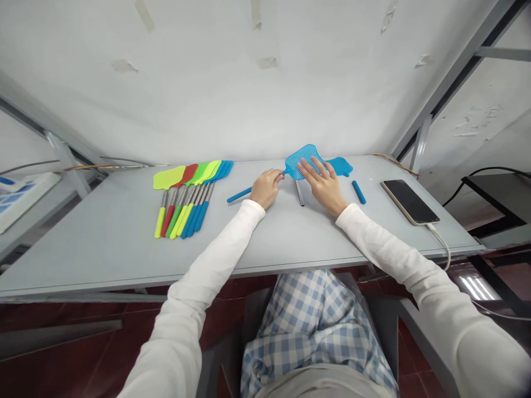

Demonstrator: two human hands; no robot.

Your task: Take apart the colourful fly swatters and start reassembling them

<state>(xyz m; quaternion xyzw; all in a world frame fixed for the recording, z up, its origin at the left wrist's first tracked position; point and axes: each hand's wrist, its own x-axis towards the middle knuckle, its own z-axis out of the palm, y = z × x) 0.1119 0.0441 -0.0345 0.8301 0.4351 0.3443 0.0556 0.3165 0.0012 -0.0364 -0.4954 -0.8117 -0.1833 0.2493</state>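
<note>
My left hand [266,188] is closed around a blue fly swatter near its neck, and the blue handle [239,195] sticks out to the left of the fist. The perforated swatter head [295,160] points right. Across that head lies my right hand [326,185], fingers stretched out and spread. Behind the right hand a second blue swatter head [342,166] shows in part. A bare metal rod [299,193] lies between my hands. Just right of my right hand is a loose blue handle grip [359,192].
Several finished-looking swatters in yellow, red, green and blue form a fanned row [186,199] at left on the grey table [124,260]. A phone [410,202] with a white cable [442,240] lies at right. The white wall [232,105] stands behind the table.
</note>
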